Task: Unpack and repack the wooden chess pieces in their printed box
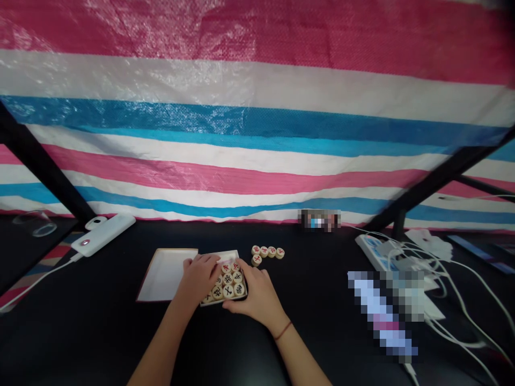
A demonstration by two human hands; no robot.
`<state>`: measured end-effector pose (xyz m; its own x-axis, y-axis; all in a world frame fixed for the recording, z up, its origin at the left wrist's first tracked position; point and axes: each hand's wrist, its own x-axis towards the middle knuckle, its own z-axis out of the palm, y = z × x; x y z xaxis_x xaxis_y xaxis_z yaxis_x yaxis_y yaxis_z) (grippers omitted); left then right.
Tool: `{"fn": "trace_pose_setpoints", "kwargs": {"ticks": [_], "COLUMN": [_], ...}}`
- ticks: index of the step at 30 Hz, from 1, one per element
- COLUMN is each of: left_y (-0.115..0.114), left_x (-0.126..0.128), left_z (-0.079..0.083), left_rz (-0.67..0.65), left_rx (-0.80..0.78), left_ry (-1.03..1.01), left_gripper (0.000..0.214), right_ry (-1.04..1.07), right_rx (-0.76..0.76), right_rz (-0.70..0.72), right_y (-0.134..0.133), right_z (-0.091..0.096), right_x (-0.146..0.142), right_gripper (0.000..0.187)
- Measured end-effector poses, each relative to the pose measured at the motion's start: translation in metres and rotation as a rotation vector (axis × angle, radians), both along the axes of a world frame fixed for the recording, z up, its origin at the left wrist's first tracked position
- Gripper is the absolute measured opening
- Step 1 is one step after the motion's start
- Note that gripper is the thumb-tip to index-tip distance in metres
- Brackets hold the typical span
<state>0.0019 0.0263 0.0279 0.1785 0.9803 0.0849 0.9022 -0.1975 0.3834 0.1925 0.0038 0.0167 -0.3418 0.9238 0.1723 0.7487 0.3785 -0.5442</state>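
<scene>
A small open box (232,256) of round wooden chess pieces (230,281) with red and black characters lies on the black table (314,300). My left hand (198,277) rests over the box's left part, fingers curled on the pieces. My right hand (257,292) grips the box's right edge and near corner. The box lid (167,273) lies flat just left of the box. Several loose pieces (267,252) sit in a row behind and right of the box.
A white power bank (103,234) with a cable lies at the back left, near a clear glass (35,223). A white power strip (382,252) with tangled cables fills the right side. A striped tarp (257,134) hangs behind the table.
</scene>
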Motion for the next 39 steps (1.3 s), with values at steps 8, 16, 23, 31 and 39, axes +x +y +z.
{"fn": "trace_pose_setpoints", "kwargs": {"ticks": [8, 16, 23, 31, 39], "left_y": [-0.001, 0.000, 0.003, -0.006, -0.012], "left_x": [0.001, -0.007, -0.012, 0.009, 0.029], "left_z": [0.001, 0.002, 0.006, 0.019, 0.013], "left_rz": [-0.055, -0.065, -0.056, -0.228, -0.283], "left_rx": [-0.059, -0.074, -0.071, 0.049, 0.019], "left_ry": [0.012, -0.051, -0.126, -0.593, -0.654], "left_gripper": [0.030, 0.032, 0.027, 0.028, 0.021], "right_ry": [-0.061, -0.041, -0.033, 0.098, 0.204], "right_rx": [0.019, 0.004, -0.001, 0.307, 0.338], "right_rz": [-0.030, -0.024, -0.013, -0.056, -0.020], "right_y": [-0.002, -0.002, -0.001, 0.000, -0.002], "right_z": [-0.003, -0.003, -0.001, 0.001, 0.001], "right_x": [-0.004, -0.005, -0.003, 0.003, -0.001], "right_gripper": [0.091, 0.088, 0.091, 0.054, 0.020]}}
